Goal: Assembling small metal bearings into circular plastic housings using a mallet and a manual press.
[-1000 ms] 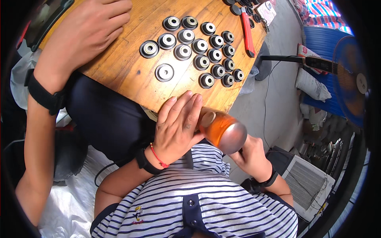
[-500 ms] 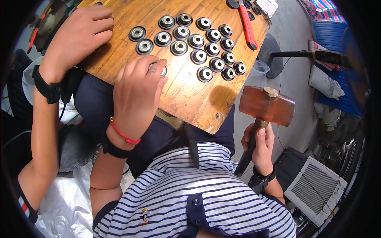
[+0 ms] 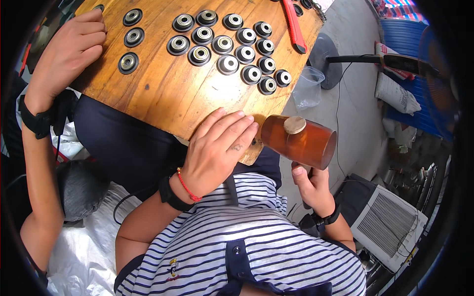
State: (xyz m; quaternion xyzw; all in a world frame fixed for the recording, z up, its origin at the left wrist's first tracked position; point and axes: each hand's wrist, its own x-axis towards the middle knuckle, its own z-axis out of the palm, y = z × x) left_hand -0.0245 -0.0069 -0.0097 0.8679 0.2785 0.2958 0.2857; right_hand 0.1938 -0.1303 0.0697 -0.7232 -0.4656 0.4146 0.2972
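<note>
In the head camera's view, I have the mallet [image 3: 308, 143] just off the near right corner of the wooden table [image 3: 163, 93], its head partly over the wood; I can't tell whether it touches. The head is a stout, see-through amber cylinder with a pale round wooden plug facing up. The right hand [image 3: 316, 190] has its fingers wrapped around the handle.

The left hand [image 3: 217, 143] lies back up over the table's near edge, fingers straight and nearly together. I can't tell whether it covers anything.

Farther off, I see a loose cluster of round parts [image 3: 222, 45], each a silvery ring with a dark centre on a wider black base. Three similar pieces [image 3: 134, 37] form a line to their left. A red-handled tool [image 3: 295, 29] lies far right.

Most of the mallet's handle is hidden by the grip. At far left, a co-worker's hand [image 3: 74, 54] has its fingers bent near a small dark piece [image 3: 98, 8] that I can barely make out. The far end of the red tool is cut off, and glare whitens the wood below the cluster.
</note>
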